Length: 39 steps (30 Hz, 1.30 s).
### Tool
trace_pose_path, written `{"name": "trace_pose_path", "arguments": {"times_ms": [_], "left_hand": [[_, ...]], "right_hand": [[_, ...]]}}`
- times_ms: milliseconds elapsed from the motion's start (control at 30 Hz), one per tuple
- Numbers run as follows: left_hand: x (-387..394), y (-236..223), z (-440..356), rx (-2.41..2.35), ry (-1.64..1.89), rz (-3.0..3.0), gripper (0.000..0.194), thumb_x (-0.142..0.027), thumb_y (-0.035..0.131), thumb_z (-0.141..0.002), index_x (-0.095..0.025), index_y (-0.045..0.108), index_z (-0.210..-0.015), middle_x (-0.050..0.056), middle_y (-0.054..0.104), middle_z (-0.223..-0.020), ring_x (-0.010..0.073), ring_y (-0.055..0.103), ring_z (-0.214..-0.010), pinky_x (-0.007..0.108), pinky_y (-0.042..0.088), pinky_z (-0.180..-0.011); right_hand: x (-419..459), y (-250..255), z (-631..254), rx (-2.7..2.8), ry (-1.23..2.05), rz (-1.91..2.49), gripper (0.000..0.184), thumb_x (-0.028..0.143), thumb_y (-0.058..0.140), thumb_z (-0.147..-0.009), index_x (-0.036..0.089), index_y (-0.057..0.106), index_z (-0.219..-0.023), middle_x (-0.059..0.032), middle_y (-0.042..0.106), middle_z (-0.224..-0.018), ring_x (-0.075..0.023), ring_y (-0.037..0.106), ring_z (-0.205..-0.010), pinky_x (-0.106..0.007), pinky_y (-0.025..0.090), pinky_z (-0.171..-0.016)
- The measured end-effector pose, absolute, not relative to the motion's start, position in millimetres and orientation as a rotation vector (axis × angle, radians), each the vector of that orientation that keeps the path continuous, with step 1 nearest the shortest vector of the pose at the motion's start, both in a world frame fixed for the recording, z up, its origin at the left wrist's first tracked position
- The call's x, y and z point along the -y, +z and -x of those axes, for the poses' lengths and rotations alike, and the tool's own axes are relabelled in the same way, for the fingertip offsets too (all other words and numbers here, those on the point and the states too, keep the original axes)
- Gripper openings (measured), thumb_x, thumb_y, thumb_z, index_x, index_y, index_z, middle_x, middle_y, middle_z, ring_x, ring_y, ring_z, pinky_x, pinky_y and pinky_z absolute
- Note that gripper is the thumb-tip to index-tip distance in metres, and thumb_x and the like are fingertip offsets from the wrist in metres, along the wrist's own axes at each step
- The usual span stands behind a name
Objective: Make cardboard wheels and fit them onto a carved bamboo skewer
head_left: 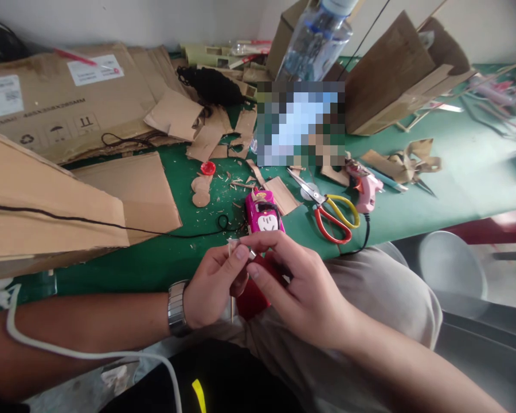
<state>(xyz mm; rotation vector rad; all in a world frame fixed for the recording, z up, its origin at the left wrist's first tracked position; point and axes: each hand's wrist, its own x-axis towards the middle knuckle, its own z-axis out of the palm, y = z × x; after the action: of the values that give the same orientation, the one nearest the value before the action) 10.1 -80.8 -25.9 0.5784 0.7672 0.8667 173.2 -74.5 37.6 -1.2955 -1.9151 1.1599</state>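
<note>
Left hand point(215, 275): closed, pinching thin stick point(232, 310). Right hand point(298, 281): half-curled at small metal part point(252, 253), hold uncertain. Scissors point(319, 199): two o'clock from hands. Advised: light, steady pinch.

I have a green counter point(460, 172) in front of me, littered with pale crumbs and torn cardboard scraps point(281, 196). On its left I see a large printed carton point(90, 100) and, nearer me, an open cardboard piece point(47, 195) with a black cord point(189, 236) running over it and on across the green. At mid-counter I make out a red cap point(208, 168), touching or just beside brown discs point(201, 194), and a magenta block point(263, 213). To the right are scissors point(319, 199) with one red and one yellow handle, a pink glue gun point(367, 192), and a tilted brown box point(387, 74) farther back. A pixelated patch hides some of the middle from me.
</note>
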Motion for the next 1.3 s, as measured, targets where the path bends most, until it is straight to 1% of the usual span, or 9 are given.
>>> {"name": "trace_pose_path", "arguments": {"times_ms": [100, 200, 300, 500, 667, 833, 933, 1100, 1300], "left_hand": [[79.8, -25.5, -10.3, -0.764, 0.874, -0.548, 0.061, -0.068, 0.072, -0.09, -0.019, 0.047, -0.065, -0.009, 0.033, -0.051, 0.0046, 0.024, -0.046, 0.021, 0.022, -0.045], [80.5, -24.3, -10.0, -0.751, 0.863, -0.498, 0.062, -0.066, 0.076, -0.088, -0.02, 0.043, -0.064, -0.01, 0.031, -0.052, 0.004, 0.022, -0.046, 0.02, 0.021, -0.046], [81.9, -21.9, -9.1, -0.75, 0.831, -0.452, 0.064, -0.069, 0.079, -0.083, -0.02, 0.041, -0.064, -0.01, 0.03, -0.052, 0.0041, 0.023, -0.047, 0.019, 0.021, -0.046], [82.7, -14.5, -8.0, -0.832, 0.802, -0.409, 0.065, -0.073, 0.083, -0.074, -0.019, 0.048, -0.067, -0.009, 0.036, -0.055, 0.0051, 0.029, -0.049, 0.018, 0.026, -0.048], [86.4, -17.7, -9.1, -0.787, 0.844, -0.448, 0.06, -0.068, 0.075, -0.087, -0.019, 0.046, -0.068, -0.009, 0.033, -0.055, 0.0048, 0.027, -0.048, 0.018, 0.025, -0.046], [89.6, -23.8, -8.9, -0.706, 0.899, -0.537, 0.054, -0.061, 0.066, -0.098, -0.02, 0.046, -0.069, -0.01, 0.032, -0.054, 0.005, 0.024, -0.047, 0.018, 0.024, -0.045], [88.8, -25.5, -9.1, -0.692, 0.905, -0.569, 0.054, -0.061, 0.064, -0.1, -0.02, 0.046, -0.069, -0.01, 0.029, -0.053, 0.0049, 0.022, -0.046, 0.018, 0.024, -0.044], [87.3, -27.3, -9.0, -0.697, 0.883, -0.574, 0.055, -0.062, 0.063, -0.099, -0.02, 0.045, -0.069, -0.011, 0.026, -0.052, 0.0046, 0.02, -0.045, 0.018, 0.024, -0.043], [86.7, -25.9, -8.6, -0.724, 0.855, -0.583, 0.058, -0.067, 0.064, -0.097, -0.02, 0.044, -0.067, -0.011, 0.027, -0.051, 0.0046, 0.021, -0.045, 0.018, 0.024, -0.042]], "right_hand": [[73.5, 38.9, -173.3, 1.911, 1.211, 1.296, 0.02, 0.021, 0.059, -0.104, 0.021, 0.063, -0.124, -0.0065, 0.078, -0.106, -0.0186, 0.073, -0.092, -0.033, 0.056, -0.081], [73.1, 39.1, -173.2, 1.896, 1.261, 1.258, 0.018, 0.018, 0.059, -0.103, 0.021, 0.063, -0.121, -0.0058, 0.078, -0.105, -0.0178, 0.074, -0.093, -0.031, 0.057, -0.081], [73.1, 39.1, -173.5, 1.892, 1.269, 1.228, 0.018, 0.017, 0.059, -0.103, 0.021, 0.063, -0.12, -0.0053, 0.078, -0.105, -0.0168, 0.074, -0.092, -0.03, 0.058, -0.08], [73.0, 38.8, -173.5, 1.913, 1.213, 1.21, 0.019, 0.016, 0.059, -0.104, 0.02, 0.064, -0.121, -0.0051, 0.078, -0.107, -0.0149, 0.074, -0.093, -0.026, 0.057, -0.078], [74.6, 35.7, -173.7, 1.925, 1.147, 1.204, 0.017, 0.017, 0.06, -0.103, 0.019, 0.065, -0.119, -0.0031, 0.077, -0.101, -0.0123, 0.071, -0.085, -0.023, 0.055, -0.073], [75.7, 33.5, -175.1, 1.935, 1.118, 1.201, 0.018, 0.017, 0.061, -0.103, 0.018, 0.066, -0.12, -0.0029, 0.077, -0.1, -0.0123, 0.072, -0.086, -0.024, 0.056, -0.077], [75.5, 32.7, -175.6, 1.94, 1.092, 1.197, 0.02, 0.017, 0.061, -0.103, 0.019, 0.066, -0.122, -0.0035, 0.078, -0.106, -0.0126, 0.073, -0.09, -0.024, 0.057, -0.08], [75.5, 31.3, -176.8, 1.947, 1.077, 1.201, 0.02, 0.017, 0.062, -0.103, 0.019, 0.066, -0.122, -0.0033, 0.078, -0.104, -0.0132, 0.074, -0.091, -0.025, 0.058, -0.08], [75.2, 31.2, -176.2, 1.942, 1.091, 1.216, 0.02, 0.018, 0.062, -0.103, 0.019, 0.067, -0.123, -0.006, 0.079, -0.109, -0.0162, 0.075, -0.097, -0.028, 0.059, -0.082]]}}
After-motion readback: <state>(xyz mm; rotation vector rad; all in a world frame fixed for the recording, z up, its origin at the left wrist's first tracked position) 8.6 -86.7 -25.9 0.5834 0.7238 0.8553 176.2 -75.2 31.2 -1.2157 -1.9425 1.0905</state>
